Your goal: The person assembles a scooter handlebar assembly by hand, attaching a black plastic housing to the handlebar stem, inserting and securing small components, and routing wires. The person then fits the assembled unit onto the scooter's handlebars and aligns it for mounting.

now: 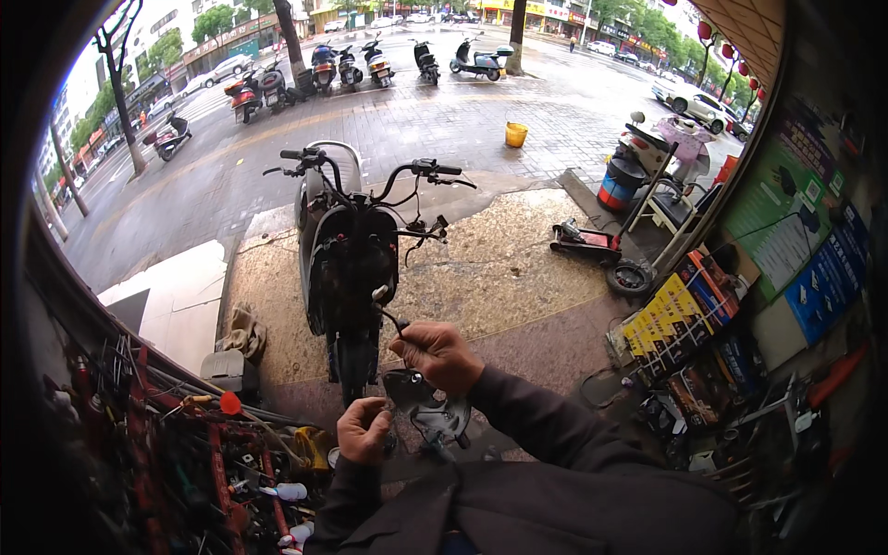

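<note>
Black plastic and bared metal mark the scooter point(356, 240), which stands upright on a patch of speckled stone paving point(499, 264), its handlebars point(416, 169) spread wide and loose wiring hanging on the right. The person's right hand point(439, 359) pinches a thin, pale-tipped dark stem point(380, 295) between thumb and fingers; this stem lies just in front of the near end of the scooter, its tip pointing up and to the left. The left hand point(363, 431) is set lower and nearer the body, fingers curled and thumb brought close to the forefinger; whether anything lies between them cannot be told at this scale. Directly beneath the right hand appears a dark rounded piece point(401, 388), with a glossy curved part point(441, 423) just below it. Left foreground: tools and loose parts crowded about red metal bars point(218, 472). Right: a red floor jack point(589, 242), a small wheel point(630, 277) beside it, and yellow packages point(659, 319) stacked nearer the wall. Beyond the paving, a yellow bucket point(516, 135) stands on wet pavement, with parked scooters point(351, 69) in a row farther off.
</note>
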A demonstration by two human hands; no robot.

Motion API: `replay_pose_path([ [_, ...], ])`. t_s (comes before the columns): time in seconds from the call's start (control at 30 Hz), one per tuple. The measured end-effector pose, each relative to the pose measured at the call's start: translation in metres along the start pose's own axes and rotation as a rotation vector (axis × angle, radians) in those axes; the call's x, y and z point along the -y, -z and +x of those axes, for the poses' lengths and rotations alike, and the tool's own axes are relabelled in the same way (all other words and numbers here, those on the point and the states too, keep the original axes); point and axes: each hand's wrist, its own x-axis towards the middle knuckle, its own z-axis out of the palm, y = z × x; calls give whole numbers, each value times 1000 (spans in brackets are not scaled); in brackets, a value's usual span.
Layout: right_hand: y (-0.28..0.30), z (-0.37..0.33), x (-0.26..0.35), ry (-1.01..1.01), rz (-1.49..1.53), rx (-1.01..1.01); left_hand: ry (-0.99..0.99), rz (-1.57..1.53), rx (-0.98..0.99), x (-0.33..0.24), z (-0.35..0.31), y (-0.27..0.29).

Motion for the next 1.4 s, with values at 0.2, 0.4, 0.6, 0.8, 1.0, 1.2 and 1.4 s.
replay_pose_path([
  [0.2,-4,6,-2,-35,14,-46,65,-11,113,2,-4,-10],
  [0.4,-13,7,1,-22,50,-70,126,71,130,12,-9,-11],
  [0.6,-30,10,7,9,-35,-9,94,213,38,31,-17,-2],
  [0.8,-49,11,25,-35,158,11,67,278,-128,52,-21,3],
  [1.0,-55,11,35,-46,177,5,-68,449,-264,61,-17,18],
  [1.2,-68,8,47,-120,315,-24,-3,301,-149,48,-23,27],
  [1.4,-87,8,57,-155,312,-42,-52,488,-108,25,-21,20],
])
